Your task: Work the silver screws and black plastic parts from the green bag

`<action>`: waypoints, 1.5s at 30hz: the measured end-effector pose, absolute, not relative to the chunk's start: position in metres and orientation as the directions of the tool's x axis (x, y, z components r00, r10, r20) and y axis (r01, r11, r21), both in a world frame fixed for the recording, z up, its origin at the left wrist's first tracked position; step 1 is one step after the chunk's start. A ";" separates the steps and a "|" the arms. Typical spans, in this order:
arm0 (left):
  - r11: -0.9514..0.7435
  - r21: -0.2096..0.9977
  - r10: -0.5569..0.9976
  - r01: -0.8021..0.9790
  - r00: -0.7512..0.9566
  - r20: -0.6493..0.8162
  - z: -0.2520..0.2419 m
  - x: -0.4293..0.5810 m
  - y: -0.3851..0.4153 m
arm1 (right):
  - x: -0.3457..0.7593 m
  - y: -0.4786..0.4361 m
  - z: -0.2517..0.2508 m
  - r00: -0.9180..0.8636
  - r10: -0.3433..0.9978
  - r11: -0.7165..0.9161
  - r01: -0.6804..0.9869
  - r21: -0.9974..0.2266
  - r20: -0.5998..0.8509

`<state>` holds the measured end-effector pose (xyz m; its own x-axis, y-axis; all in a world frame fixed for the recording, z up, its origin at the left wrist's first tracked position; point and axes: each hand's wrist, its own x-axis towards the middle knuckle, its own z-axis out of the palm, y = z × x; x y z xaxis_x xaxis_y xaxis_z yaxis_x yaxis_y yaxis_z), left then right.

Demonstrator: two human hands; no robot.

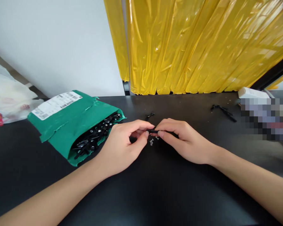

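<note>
My left hand (126, 142) and my right hand (188, 141) meet above the dark table, each closed in a pinch. Between their fingertips is a slim black plastic piece (153, 131), one end in each hand; its exact kind is too small to make out. Just below it lie a few tiny pale, shiny parts (151, 142). Another small black part (150, 115) rests behind the fingers. To the left, near my left hand, a torn green mailing bag (73, 116) gapes open, with many black parts (93, 138) inside.
A longer black piece (224, 112) lies at the right on the table (141, 194). Beyond it are a white box (253, 93) and a pixelated patch. A whitish plastic bag (9, 94) sits far left. Yellow plastic sheeting (191, 47) and a white panel (61, 40) stand behind.
</note>
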<state>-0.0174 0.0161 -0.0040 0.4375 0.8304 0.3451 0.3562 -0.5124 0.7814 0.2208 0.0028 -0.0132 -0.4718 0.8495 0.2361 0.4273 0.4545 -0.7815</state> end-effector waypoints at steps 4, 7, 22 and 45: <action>-0.448 0.826 0.855 0.343 0.433 0.284 -0.002 -0.017 0.015 | 0.220 0.003 -0.013 -0.451 0.868 0.420 0.445 -0.791 0.207; -0.417 0.844 0.867 0.336 0.427 0.258 -0.003 -0.015 0.015 | 0.219 0.004 -0.013 -0.452 0.865 0.426 0.428 -0.797 0.219; -0.159 0.987 0.973 -0.036 0.162 0.163 -0.003 -0.012 0.023 | 0.212 -0.002 -0.010 -0.164 0.873 0.484 0.412 -0.772 0.460; -0.077 0.995 0.974 0.055 0.215 0.064 -0.003 -0.012 0.022 | 0.210 -0.003 -0.005 -0.195 0.882 0.464 0.189 -0.866 0.430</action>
